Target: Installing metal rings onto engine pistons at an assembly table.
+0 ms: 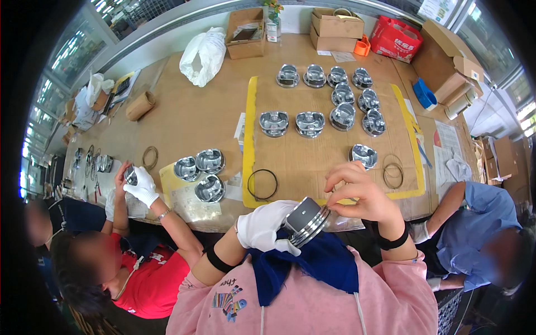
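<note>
My left hand (261, 228), in a white glove, is closed around a piston (302, 215) with a dark grey coated skirt and shiny ring grooves. It is tilted in front of my chest. My bare right hand (364, 196) meets the grooved edge with thumb and forefinger pinched together, the other fingers curled above. Whatever sits between those fingertips is too small to make out. Just beyond my hands, a thin black ring (262, 185) lies at the cardboard's near left, and a single piston (363, 156) stands by my right fingers.
Several pistons (310, 124) stand on the yellow-edged cardboard (304, 162), with thin rings (393, 175) at its right. More pistons (210, 188) stand left. A person in red (151, 285) handles a piston (130, 176); a person in blue (474, 234) sits right. Boxes (336, 25) line the back.
</note>
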